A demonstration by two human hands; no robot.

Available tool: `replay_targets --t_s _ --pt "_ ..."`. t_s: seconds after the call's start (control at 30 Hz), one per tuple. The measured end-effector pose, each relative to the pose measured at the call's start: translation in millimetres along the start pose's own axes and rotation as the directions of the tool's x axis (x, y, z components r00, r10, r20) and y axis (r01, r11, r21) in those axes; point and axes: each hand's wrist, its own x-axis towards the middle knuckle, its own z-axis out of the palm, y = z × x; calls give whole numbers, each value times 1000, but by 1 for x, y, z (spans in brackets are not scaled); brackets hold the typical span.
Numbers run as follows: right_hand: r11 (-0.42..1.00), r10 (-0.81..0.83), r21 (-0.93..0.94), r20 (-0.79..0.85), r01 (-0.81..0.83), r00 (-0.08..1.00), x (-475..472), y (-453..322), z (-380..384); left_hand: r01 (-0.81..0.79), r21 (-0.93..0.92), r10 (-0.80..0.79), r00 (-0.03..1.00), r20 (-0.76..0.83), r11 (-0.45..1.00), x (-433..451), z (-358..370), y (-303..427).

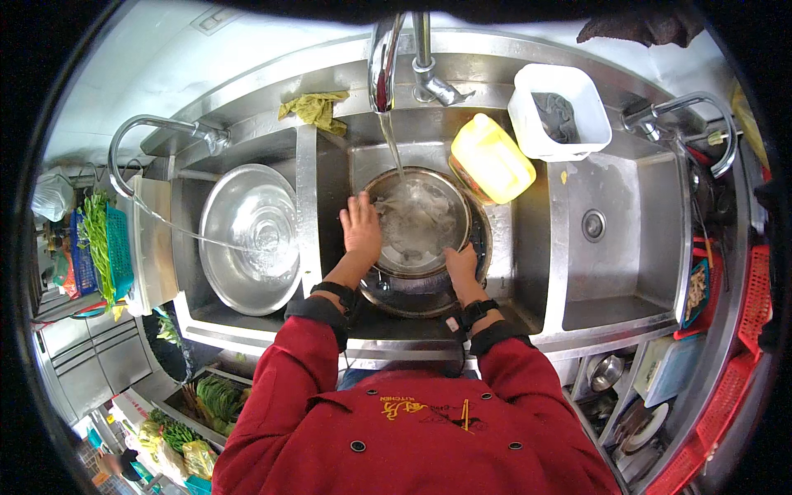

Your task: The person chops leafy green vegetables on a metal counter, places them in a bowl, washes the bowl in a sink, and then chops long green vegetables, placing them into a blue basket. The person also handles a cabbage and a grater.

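Observation:
A round metal pan [427, 263] with cloudy water in it sits in the middle sink basin, resting on a larger dark pan [408, 300]. Water runs into it from the chrome faucet [382, 93] above. My left hand [361, 228] lies against the pan's left rim, fingers extended. At the lower right rim, my right hand [463, 267] grips the pan with curled fingers. Pale, blurred matter shows in the water; what it is cannot be told. A yellow plastic jug [493, 159] leans just beyond the pan, at its upper right.
In the left basin a large metal bowl [226, 247] receives water from another faucet [158, 122]. A white plastic tub [526, 117] holding a grey cloth [555, 116] stands behind the divider by the right basin [625, 266]. A yellow-green cloth [315, 111] lies on the back ledge.

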Motion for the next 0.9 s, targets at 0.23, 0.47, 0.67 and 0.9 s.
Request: replay_targets --t_s 0.23,0.47,0.67,0.9 --pt "988 -154 -7 -37 154 987 35 25 14 -151 -334 314 800 511 930 50 19 31" --pt "978 -73 -188 78 87 994 28 1 -3 -249 -356 420 708 568 901 64 21 59" --pt "759 -525 -491 -72 428 848 16 2 0 -179 -153 235 771 592 972 59 0 69" --pt "876 -482 153 321 458 815 13 14 20 46 -282 91 886 455 958 72 38 54"
